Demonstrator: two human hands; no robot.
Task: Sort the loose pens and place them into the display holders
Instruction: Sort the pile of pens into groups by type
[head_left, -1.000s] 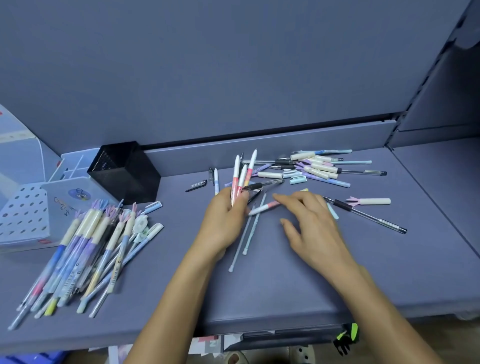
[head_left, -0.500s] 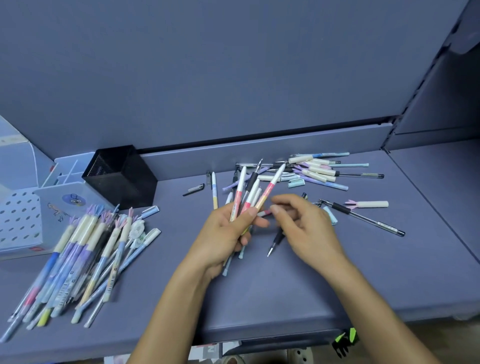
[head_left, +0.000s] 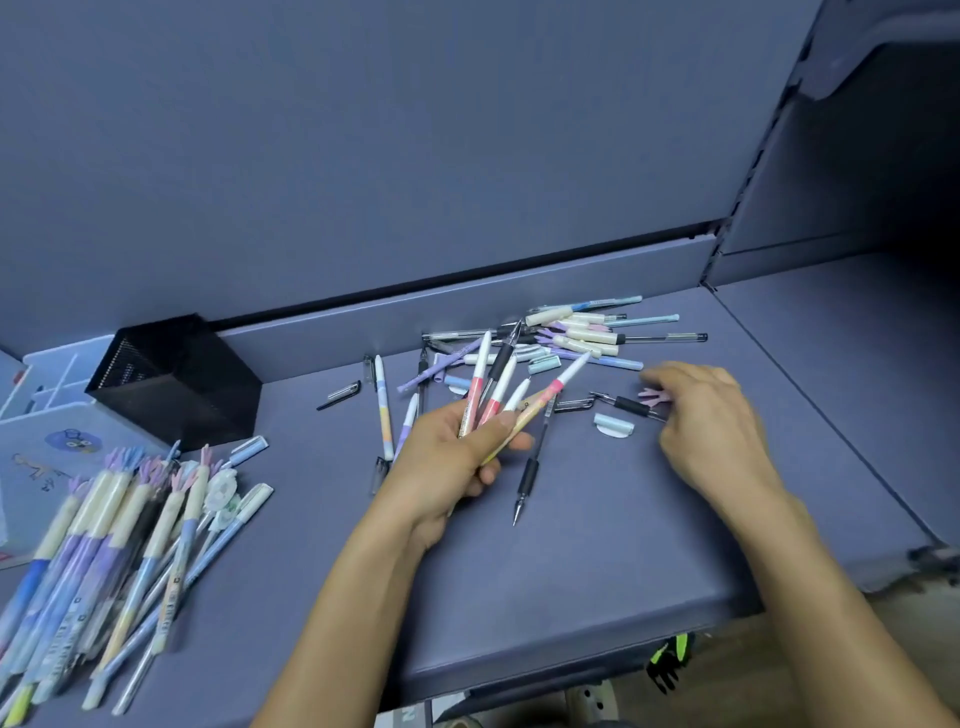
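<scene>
Counter (head_left: 623, 571): grey-blue, flat; carries all pens.
Holder (head_left: 176, 384): black mesh box, rear left, against the back ledge.
Sorted pens (head_left: 104, 561): pastel barrels, cream caps, near left; long axes roughly parallel, caps toward the holder.
Loose pens (head_left: 576, 332): crossed heap, rear centre; most lie left-right.
Left hand (head_left: 452, 462): grips a fan of pens (head_left: 493, 389); white-and-pink barrels, ends pointing away and rightward.
Right hand (head_left: 711, 431): fingers curled over a pink-finned pen (head_left: 655, 397); grip cannot be confirmed.

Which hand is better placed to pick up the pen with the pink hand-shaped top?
Probably the right. The right hand lies beside the pen with the pink hand-shaped top, fingers at it; the left hand is busy gripping a fan of pink-and-white pens.
</scene>
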